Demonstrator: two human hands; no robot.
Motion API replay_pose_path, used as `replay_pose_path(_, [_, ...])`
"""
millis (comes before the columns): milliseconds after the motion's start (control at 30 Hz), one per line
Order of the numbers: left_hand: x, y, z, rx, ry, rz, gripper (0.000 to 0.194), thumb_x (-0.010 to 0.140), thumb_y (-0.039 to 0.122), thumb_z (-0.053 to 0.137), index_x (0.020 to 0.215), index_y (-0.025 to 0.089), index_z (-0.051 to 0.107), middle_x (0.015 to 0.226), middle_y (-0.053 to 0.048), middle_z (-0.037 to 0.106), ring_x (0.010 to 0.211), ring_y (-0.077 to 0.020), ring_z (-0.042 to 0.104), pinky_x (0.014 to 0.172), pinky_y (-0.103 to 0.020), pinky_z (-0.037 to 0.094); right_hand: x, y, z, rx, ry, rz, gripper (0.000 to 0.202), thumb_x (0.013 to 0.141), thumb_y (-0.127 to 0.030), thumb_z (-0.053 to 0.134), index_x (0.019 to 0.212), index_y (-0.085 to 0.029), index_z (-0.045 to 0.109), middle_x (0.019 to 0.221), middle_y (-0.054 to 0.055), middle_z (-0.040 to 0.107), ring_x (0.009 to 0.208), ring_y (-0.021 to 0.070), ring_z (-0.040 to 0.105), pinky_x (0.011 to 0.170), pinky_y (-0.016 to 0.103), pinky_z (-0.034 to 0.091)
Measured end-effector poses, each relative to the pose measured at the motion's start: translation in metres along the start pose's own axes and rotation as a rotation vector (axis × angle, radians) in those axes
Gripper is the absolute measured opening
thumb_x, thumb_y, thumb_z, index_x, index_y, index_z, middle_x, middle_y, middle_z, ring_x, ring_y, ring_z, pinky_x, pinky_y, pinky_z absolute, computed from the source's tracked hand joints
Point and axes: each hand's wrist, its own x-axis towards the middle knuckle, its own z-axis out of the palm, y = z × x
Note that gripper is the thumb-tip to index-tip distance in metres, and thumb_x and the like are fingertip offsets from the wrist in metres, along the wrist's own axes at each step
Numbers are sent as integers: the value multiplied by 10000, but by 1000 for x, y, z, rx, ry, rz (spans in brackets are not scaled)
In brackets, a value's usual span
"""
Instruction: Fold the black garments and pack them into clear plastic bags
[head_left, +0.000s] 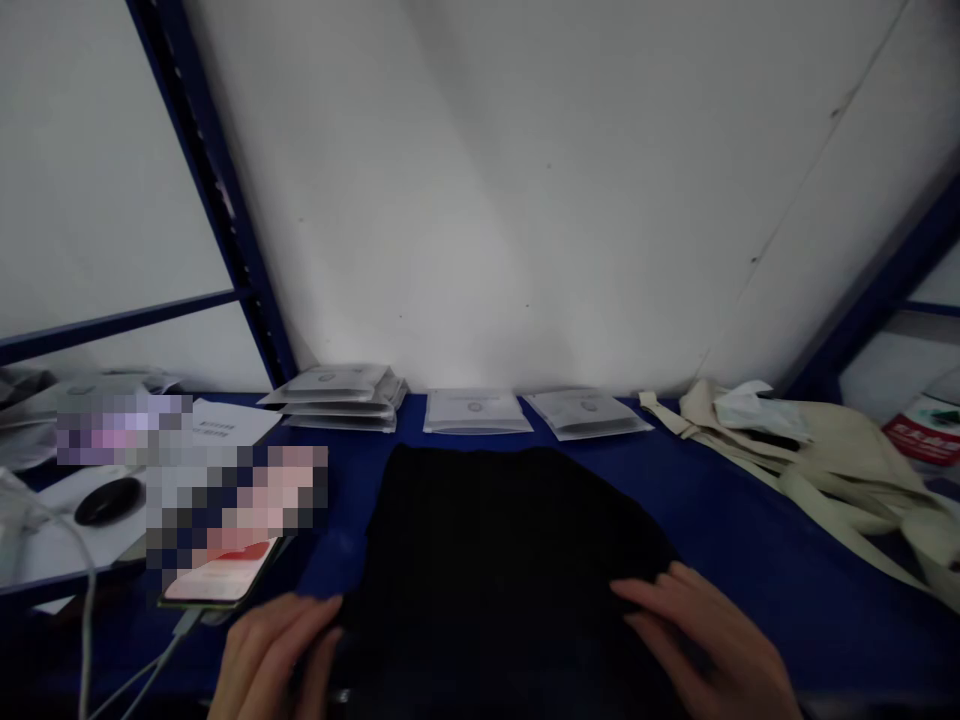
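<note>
A black piece of cloth (495, 540), perhaps a garment, lies spread on the blue table in front of me; its exact kind cannot be made out. My left hand (274, 655) pinches its left edge between thumb and fingers. At the right side, my right hand (709, 640) grips the cloth's edge in the same way. The near part of the cloth runs into dark shadow at the bottom of the picture.
Behind the cloth are a stack of frosted packets (341, 395) and two single packets (478, 411). A lit phone (217, 575) with a white cable (154, 665) lies left, near papers and a black round object (110, 501). Cream fabric (847, 450) is heaped right.
</note>
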Motion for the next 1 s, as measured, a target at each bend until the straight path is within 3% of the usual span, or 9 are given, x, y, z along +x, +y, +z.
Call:
replay_pose_path(100, [40, -3, 9, -29, 10, -96, 174, 805, 121, 547, 947, 209, 592, 838, -25, 599, 783, -153, 573, 760, -290, 448, 33, 10, 0, 54, -26, 38, 116, 845, -260, 533, 899, -250, 636, 710, -19, 695, 570, 121, 622, 758, 275, 500])
replay_pose_path(200, [81, -15, 30, -78, -104, -225, 117, 839, 219, 502, 909, 196, 593, 888, -44, 620, 873, -184, 577, 804, -312, 440, 65, 28, 11, 153, -208, 205, 178, 846, -336, 510, 887, -226, 644, 548, -33, 573, 440, 103, 497, 530, 248, 443])
replay_pose_path(300, [113, -33, 62, -115, -366, -424, 145, 824, 250, 491, 892, 192, 604, 841, -33, 653, 795, -182, 600, 718, -286, 449, 93, 53, 33, 195, -375, 387, 229, 823, -396, 503, 845, -212, 636, 475, -47, 458, 441, 112, 436, 460, 239, 334])
replay_pose_path(400, [131, -51, 97, -49, -668, -504, 142, 785, 217, 502, 830, 187, 633, 809, -41, 671, 786, -192, 611, 701, -277, 434, 112, 77, 63, 240, -528, 434, 224, 807, -384, 499, 825, -202, 628, 515, -33, 476, 503, 126, 454, 506, 248, 313])
replay_pose_path(533, [132, -64, 133, 67, -913, -535, 158, 751, 195, 514, 825, 180, 653, 872, -73, 680, 847, -201, 617, 732, -271, 426, 116, 97, 98, 250, -708, 440, 238, 783, -377, 508, 799, -173, 629, 594, 3, 536, 564, 142, 482, 547, 263, 317])
replay_pose_path(667, [119, -67, 146, 118, -1018, -583, 177, 745, 187, 507, 854, 176, 647, 932, -102, 675, 881, -225, 623, 725, -285, 434, 106, 102, 114, 224, -768, 470, 238, 782, -376, 498, 775, -168, 614, 627, 14, 550, 588, 147, 487, 560, 265, 322])
replay_pose_path(800, [113, -68, 146, 144, -1022, -600, 192, 757, 209, 499, 894, 178, 630, 945, -114, 671, 924, -241, 617, 740, -293, 434, 101, 107, 112, 221, -746, 473, 219, 796, -355, 471, 768, -176, 594, 645, 20, 568, 603, 152, 498, 565, 266, 326])
replay_pose_path(1000, [111, -72, 145, 163, -1034, -625, 195, 774, 271, 499, 900, 172, 611, 973, -112, 665, 907, -232, 620, 725, -286, 436, 100, 126, 94, 251, -763, 509, 258, 804, -417, 454, 767, -184, 559, 749, 40, 620, 690, 177, 542, 642, 290, 382])
